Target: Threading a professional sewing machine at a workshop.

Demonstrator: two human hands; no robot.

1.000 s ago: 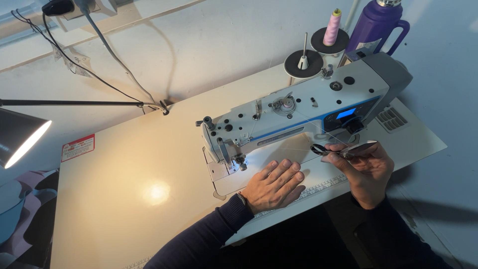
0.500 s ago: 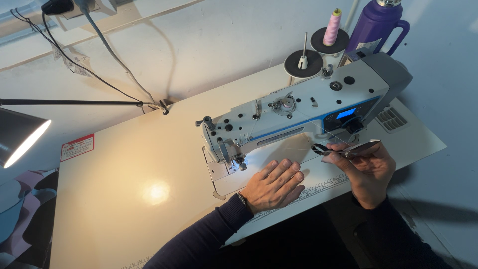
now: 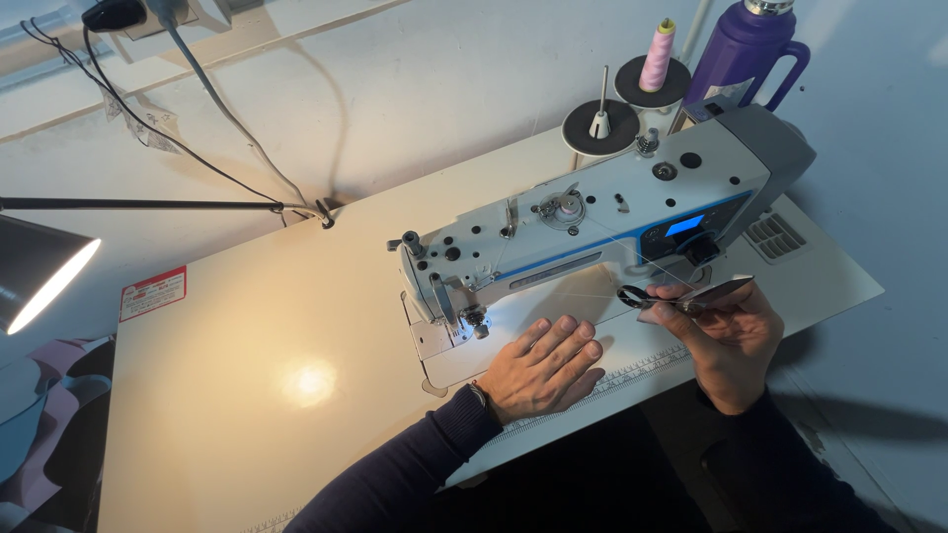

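Two hands worked at the front edge of a cream bench [image 3: 247, 326], seen from above. Far left, a lit lamp shade [image 3: 39, 271] hung over the bench edge, its glare spot on the surface; a red-and-white sticker [image 3: 154, 292] sat near that corner. Cables [image 3: 212, 109] ran down the wall behind from a plug. Mid-bench stood a white industrial sewing machine [image 3: 592, 217] with a blue stripe and small lit screen, needle end to the left. Left hand [image 3: 548, 367] lay flat, palm down, fingers together and extended, on the machine bed just right of the presser foot [image 3: 476, 321], dark sleeve trailing back. Right hand [image 3: 726, 341] was raised slightly, closed around small thread snips [image 3: 681, 298], black loop end pointing left, just below the machine's screen; a thin thread crossed near the blades. Behind the machine: an empty spool pin on a dark disc [image 3: 597, 123], a pink thread cone [image 3: 657, 54], a purple handled bottle [image 3: 741, 49].
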